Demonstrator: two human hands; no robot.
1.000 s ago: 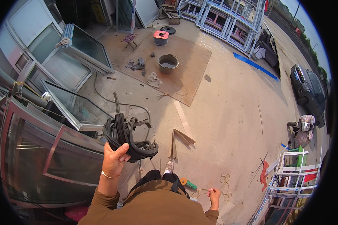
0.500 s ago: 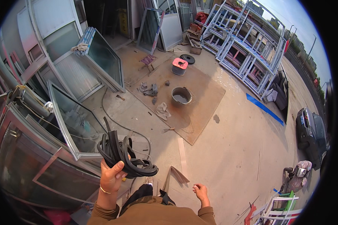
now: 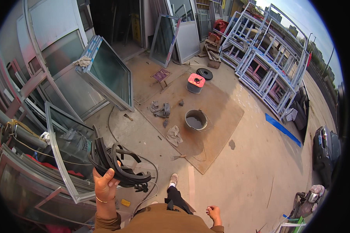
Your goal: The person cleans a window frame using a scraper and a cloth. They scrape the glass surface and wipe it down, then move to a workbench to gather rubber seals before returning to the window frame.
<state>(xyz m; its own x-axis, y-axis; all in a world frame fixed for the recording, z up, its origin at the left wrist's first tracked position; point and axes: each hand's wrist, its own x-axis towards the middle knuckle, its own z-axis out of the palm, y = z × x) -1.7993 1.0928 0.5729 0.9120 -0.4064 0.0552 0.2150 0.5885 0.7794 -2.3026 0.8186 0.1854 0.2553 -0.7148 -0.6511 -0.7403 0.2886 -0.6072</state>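
My left hand (image 3: 105, 184) is closed around a bundle of black rubber sealing strip (image 3: 102, 158), held up at the lower left. Several loops hang to the right of the fingers, and one loose end points upward. Behind the bundle leans a glazed metal frame (image 3: 59, 161), and I cannot tell whether they touch. Low in the picture, my right hand (image 3: 213, 213) hangs beside my body, fingers curled in and nothing visible in them. My foot (image 3: 174, 178) in a checked shoe is ahead of me on the concrete.
A brown board (image 3: 221, 128) carries a bucket of dark liquid (image 3: 195, 120), a pink-topped tub (image 3: 195, 82), rags (image 3: 174, 136) and gloves (image 3: 161, 110). A hose (image 3: 116, 136) crosses the ground. Framed panes (image 3: 111, 73) lean left; stacked window frames (image 3: 260, 66) and a car (image 3: 326, 151) stand right.
I have moved forward, and the ground things sit lower in view. One foot has swung ahead. My left hand still carries the strip bundle; the folded brown strip near my feet is out of view.
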